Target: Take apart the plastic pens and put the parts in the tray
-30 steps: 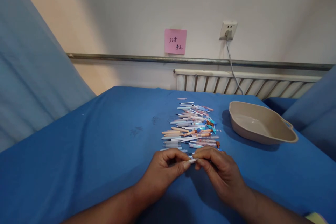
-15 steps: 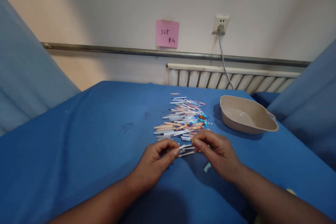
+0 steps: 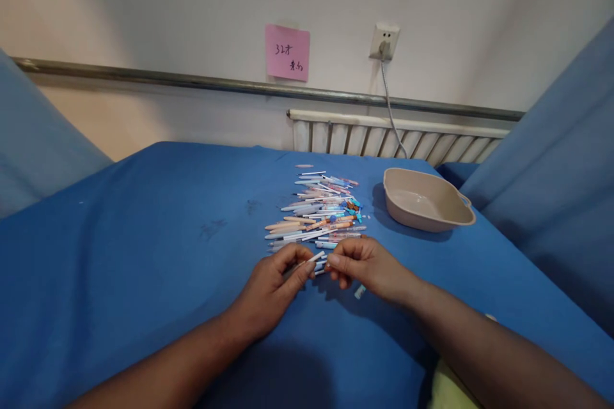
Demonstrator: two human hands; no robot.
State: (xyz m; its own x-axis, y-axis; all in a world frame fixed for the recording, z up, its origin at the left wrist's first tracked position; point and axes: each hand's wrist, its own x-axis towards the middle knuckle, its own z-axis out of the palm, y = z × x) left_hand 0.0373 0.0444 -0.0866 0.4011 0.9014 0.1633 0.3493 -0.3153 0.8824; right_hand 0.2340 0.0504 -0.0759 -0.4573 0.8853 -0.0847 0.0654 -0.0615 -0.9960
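My left hand (image 3: 275,291) pinches a thin white pen refill (image 3: 318,257) between thumb and fingers, its end pointing up and right. Close beside that end, my right hand (image 3: 369,266) has its thumb and forefinger pressed together; whatever is between them is too small to make out. Just beyond both hands lies a spread of pen parts (image 3: 300,227): barrels in peach, grey and pale blue, plus several white refills. Small blue and brown pieces (image 3: 354,206) sit at its right side. A short pale teal piece (image 3: 359,292) rests on the cloth below my right hand.
A beige plastic basin (image 3: 422,221) stands on the blue cloth (image 3: 158,236) to the right. Behind are a metal rail (image 3: 215,85), a radiator (image 3: 355,134), a plugged-in socket (image 3: 384,41) and a pink note (image 3: 288,52). Blue curtains (image 3: 551,140) hang at both sides.
The view has turned a little right, so the pen parts and basin appear farther left. My right fingertips have come closer to the refill's end; the left hand still holds the refill.
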